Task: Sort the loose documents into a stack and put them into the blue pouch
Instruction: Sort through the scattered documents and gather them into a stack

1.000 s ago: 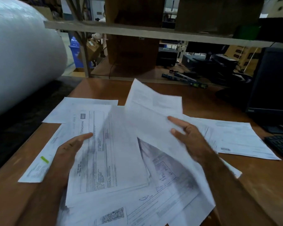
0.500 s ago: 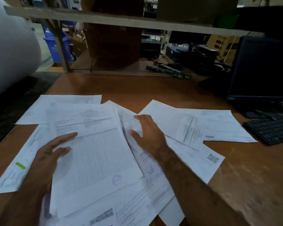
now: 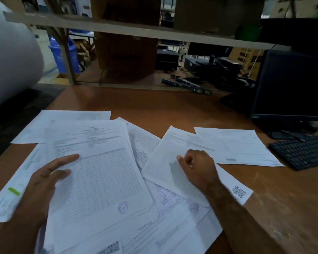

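Note:
Several loose white printed documents lie fanned over the brown desk [image 3: 173,107]. My left hand [image 3: 44,182] rests flat, fingers straight, on the left edge of a large table-printed sheet [image 3: 103,173] with a round stamp. My right hand [image 3: 196,167] lies with fingers curled on a gridded sheet [image 3: 162,165] to the right and seems to pinch it near its right edge. More sheets lie around: one at the far right [image 3: 242,145], one with a QR code [image 3: 237,191], one with a green mark [image 3: 13,191] at the left. No blue pouch is in view.
A dark monitor [image 3: 290,85] and a black keyboard [image 3: 305,151] stand at the desk's right. A wooden shelf board [image 3: 136,30] runs across above the desk's far edge. A big white roll [image 3: 9,57] bulges at the left. A blue bin [image 3: 62,54] stands beyond the desk.
My right hand put down the sheet it held up, then moved right from the middle pile onto the gridded sheet and curled its fingers. My left hand stayed on the left sheets.

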`<move>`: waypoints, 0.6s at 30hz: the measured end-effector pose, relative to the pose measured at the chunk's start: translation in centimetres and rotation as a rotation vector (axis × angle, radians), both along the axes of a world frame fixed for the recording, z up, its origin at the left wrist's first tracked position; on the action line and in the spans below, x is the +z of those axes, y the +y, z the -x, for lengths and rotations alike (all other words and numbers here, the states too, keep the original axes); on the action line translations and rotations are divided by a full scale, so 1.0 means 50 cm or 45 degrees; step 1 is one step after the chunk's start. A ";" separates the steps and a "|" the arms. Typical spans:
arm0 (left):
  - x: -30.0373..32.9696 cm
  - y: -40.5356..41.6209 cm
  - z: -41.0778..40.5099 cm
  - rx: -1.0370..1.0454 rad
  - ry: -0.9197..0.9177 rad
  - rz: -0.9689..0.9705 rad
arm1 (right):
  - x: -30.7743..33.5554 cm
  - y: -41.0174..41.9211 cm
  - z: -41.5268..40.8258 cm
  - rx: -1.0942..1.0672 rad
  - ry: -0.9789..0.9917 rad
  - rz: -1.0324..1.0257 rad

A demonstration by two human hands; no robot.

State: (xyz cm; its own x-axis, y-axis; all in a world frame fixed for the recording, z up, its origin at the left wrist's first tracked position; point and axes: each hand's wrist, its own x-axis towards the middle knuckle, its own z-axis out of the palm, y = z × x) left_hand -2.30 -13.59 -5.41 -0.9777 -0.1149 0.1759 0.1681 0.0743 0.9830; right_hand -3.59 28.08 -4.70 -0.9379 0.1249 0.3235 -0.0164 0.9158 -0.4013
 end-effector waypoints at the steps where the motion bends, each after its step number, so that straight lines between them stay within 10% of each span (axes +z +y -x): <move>1: 0.002 0.000 -0.001 0.002 0.007 0.026 | -0.005 -0.009 -0.001 0.024 -0.060 -0.061; 9: 0.008 0.005 -0.009 0.001 0.010 0.053 | 0.017 0.013 -0.015 0.558 -0.572 0.080; 18: 0.010 0.010 -0.009 -0.004 0.021 0.009 | 0.046 0.054 0.041 -0.091 -0.555 0.098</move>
State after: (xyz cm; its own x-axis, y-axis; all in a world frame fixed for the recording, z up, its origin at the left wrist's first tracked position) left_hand -1.83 -13.08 -4.92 -0.9749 -0.1108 0.1930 0.1848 0.0805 0.9795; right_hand -5.64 30.77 -2.41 -0.9727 0.2024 -0.1132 0.2315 0.8757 -0.4238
